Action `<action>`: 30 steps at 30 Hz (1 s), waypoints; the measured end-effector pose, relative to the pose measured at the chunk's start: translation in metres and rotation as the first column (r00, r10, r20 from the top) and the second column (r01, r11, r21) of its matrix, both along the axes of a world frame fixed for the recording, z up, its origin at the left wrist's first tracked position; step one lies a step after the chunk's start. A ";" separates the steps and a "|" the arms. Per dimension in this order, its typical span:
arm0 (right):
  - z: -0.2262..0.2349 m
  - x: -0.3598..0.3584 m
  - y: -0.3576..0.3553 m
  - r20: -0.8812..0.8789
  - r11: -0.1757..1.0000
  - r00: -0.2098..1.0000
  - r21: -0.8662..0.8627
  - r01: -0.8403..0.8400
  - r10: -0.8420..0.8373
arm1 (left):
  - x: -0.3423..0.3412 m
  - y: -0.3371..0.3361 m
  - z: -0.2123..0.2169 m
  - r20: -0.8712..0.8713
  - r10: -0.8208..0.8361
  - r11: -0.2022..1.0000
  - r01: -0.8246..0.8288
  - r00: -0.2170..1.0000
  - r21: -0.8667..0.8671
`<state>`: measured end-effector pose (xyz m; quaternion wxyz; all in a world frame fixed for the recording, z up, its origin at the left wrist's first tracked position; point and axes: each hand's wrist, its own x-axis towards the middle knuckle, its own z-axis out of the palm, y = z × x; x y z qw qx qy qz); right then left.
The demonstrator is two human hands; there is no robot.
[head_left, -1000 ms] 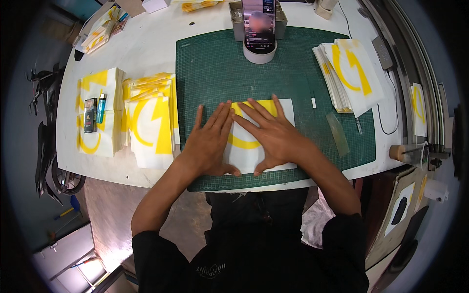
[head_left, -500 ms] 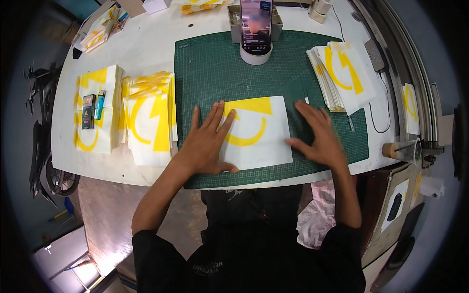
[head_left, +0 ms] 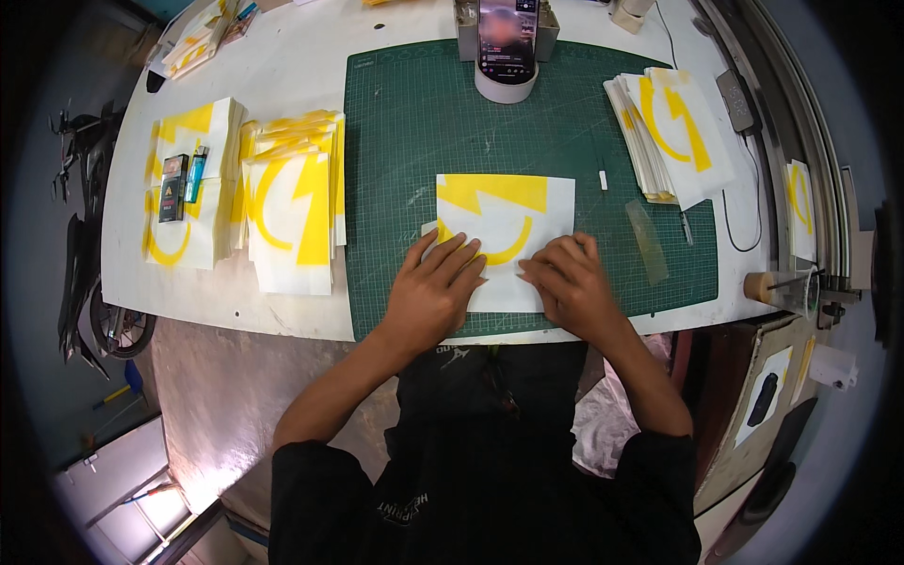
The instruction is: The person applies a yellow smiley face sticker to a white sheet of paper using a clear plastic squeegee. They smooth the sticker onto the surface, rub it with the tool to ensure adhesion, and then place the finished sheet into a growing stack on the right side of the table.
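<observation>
A white sheet with a yellow curved shape (head_left: pixel 508 217) lies flat on the green cutting mat (head_left: pixel 414 122). My left hand (head_left: pixel 435 287) rests palm down on the sheet's lower left part, fingers spread. My right hand (head_left: pixel 570 282) lies on its lower right part, fingers bent toward the middle of the sheet. Both hands press on the paper near the mat's front edge; neither lifts it.
A stack of similar yellow-and-white sheets (head_left: pixel 664 132) sits at the mat's right, two more stacks (head_left: pixel 292 207) (head_left: pixel 184 188) on the white table at left, one bearing a small black box and a lighter. A phone (head_left: pixel 507 38) stands on a tape roll behind. A clear strip (head_left: pixel 648 243) lies right.
My right hand has come back from the sheet's right edge toward the middle. My left hand has slid down toward the sheet's lower left.
</observation>
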<state>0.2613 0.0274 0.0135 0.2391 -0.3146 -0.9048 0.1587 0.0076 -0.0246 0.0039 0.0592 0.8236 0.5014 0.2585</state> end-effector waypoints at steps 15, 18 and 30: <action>-0.013 -0.002 -0.061 -0.017 0.994 0.999 0.104 0.045 -0.043 | 0.011 -0.053 -0.001 -0.047 -0.005 0.999 0.007 0.999 0.043; -0.012 0.000 -0.067 -0.009 0.997 0.999 0.070 0.040 -0.039 | 0.010 -0.060 0.000 -0.039 -0.026 1.000 0.027 0.999 0.012; -0.017 0.002 -0.075 -0.029 0.998 0.998 0.031 0.062 -0.061 | 0.014 -0.068 -0.007 -0.021 0.001 1.000 -0.001 1.000 -0.006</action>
